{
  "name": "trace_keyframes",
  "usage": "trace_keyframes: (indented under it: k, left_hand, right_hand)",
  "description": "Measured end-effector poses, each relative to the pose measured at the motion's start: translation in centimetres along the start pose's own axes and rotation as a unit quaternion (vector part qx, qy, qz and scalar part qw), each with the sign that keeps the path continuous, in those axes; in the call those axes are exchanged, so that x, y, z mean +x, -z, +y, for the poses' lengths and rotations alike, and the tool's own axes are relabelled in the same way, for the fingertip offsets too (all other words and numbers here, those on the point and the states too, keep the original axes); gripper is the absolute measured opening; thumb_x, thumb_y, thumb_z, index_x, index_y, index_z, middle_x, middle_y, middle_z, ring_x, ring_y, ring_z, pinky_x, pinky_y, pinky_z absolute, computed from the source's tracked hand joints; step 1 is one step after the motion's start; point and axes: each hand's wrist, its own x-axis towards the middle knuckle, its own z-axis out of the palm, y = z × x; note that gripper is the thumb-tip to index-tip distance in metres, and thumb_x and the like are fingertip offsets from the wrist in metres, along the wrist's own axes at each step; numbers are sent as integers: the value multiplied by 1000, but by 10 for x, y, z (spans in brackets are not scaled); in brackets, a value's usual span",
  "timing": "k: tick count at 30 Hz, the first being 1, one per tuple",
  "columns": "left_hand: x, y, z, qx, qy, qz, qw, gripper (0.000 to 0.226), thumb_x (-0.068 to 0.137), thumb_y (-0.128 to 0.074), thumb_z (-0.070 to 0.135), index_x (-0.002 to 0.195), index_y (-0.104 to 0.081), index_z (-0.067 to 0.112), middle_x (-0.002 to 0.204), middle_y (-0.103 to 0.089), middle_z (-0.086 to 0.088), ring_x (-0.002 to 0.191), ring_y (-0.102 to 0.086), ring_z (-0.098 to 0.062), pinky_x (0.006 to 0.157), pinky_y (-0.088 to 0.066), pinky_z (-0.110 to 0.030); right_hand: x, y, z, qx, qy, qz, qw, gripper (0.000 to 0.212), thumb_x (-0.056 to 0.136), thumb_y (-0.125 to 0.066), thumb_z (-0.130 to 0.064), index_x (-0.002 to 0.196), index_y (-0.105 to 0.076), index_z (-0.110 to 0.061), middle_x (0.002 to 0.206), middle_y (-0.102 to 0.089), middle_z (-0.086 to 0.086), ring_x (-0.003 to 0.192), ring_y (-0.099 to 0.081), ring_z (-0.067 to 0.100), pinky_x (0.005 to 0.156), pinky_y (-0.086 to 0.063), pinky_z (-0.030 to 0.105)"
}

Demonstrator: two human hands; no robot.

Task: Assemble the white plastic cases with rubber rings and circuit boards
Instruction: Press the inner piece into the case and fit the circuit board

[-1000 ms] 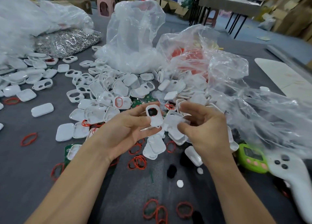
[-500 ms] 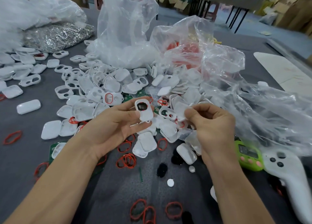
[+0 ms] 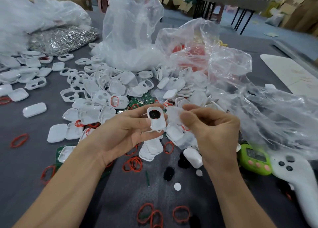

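Just right of the white case (image 3: 155,118), a pale piece (image 3: 174,115) was too blurred to identify; farther right, a white controller (image 3: 296,179) ran off-frame.

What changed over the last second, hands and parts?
The right hand lifted off the pile of white plastic case shells, pinching a blurred white plastic shell, and brought it left, beside the white plastic case with a black-filled oval window. The left hand kept gripping that case; the rest stayed put.

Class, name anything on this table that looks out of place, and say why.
The green gadget with pink buttons and the white controller beside it, at the far right: neither is an assembly part.
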Motion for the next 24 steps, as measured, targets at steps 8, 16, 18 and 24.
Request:
trace_keyframes:
  k: [8,16,18,24]
  left_hand:
    - [-2,-3,0,5,0,-14,1000,44,77,-61,-3,115,-78,10,121,-72,-11,102,-73,-24,89,-62,-37]
    - [0,-2,-3,12,-7,-9,1000,48,75,-62,-5,119,-74,9,117,-73,-11,104,-73,-25,89,-61,-38]
    - [1,-3,-4,24,-16,-2,1000,51,73,-63,-7,121,-71,8,115,-74,-13,106,-73,-25,90,-61,-39]
    - [-1,-4,-4,48,-2,-12,999,50,77,-63,-4,125,-70,7,115,-74,-10,103,-73,-22,79,-61,-33]
  right_hand:
    - [1,-4,1,15,-48,12,999,29,73,-82,11,82,-82,-17,83,-80,4,76,-77,16,68,-58,21]
    - [2,-2,3,63,-128,46,989,21,79,-80,3,70,-78,-16,72,-76,7,63,-70,17,65,-57,24]
    - [4,-1,4,93,-161,52,981,26,81,-79,2,66,-78,-19,68,-72,3,61,-65,17,64,-56,26]
    - [11,11,-18,33,-86,-63,994,29,86,-74,5,71,-78,-20,68,-70,-1,56,-56,8,55,-49,19]
